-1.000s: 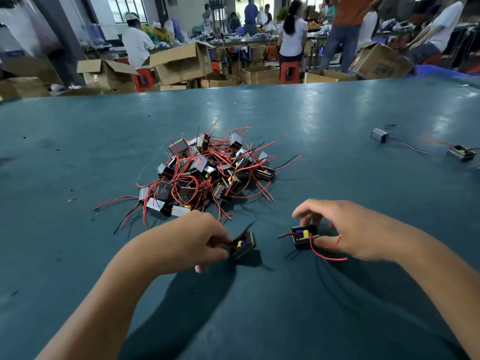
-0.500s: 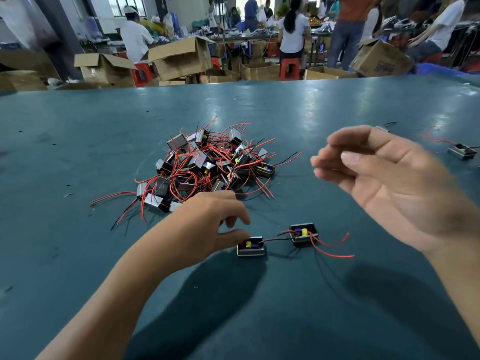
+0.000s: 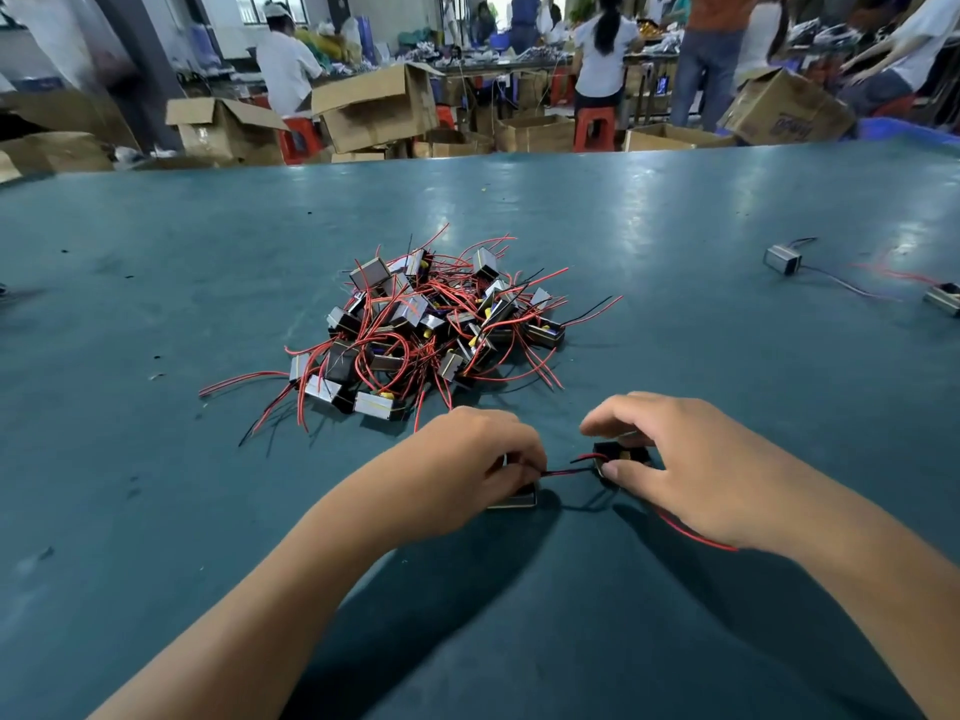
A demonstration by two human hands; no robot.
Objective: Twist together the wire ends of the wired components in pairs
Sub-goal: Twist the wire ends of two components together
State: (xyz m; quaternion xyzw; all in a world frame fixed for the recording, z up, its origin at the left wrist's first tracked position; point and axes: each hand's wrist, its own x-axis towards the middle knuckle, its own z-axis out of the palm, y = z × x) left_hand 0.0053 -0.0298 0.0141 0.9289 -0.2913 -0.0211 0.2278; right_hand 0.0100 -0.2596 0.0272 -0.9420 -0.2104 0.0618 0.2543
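Change: right hand (image 3: 691,475), raised and empty half a second ago, now down on table, fingers curled round right component (image 3: 621,454). Left hand (image 3: 478,465) moved from beside left component (image 3: 517,498) to gripping it.
Item: red and black leads (image 3: 569,470) span gap between both units, nearest edge of teal table (image 3: 156,511).
Handling, judged: hold bodies steady, bring stripped ends parallel, pinch close to tips, twist evenly; avoid tugging leads from housings.
Beyond hands: unsorted pile (image 3: 415,330). Far right of pile: joined pair (image 3: 852,283).
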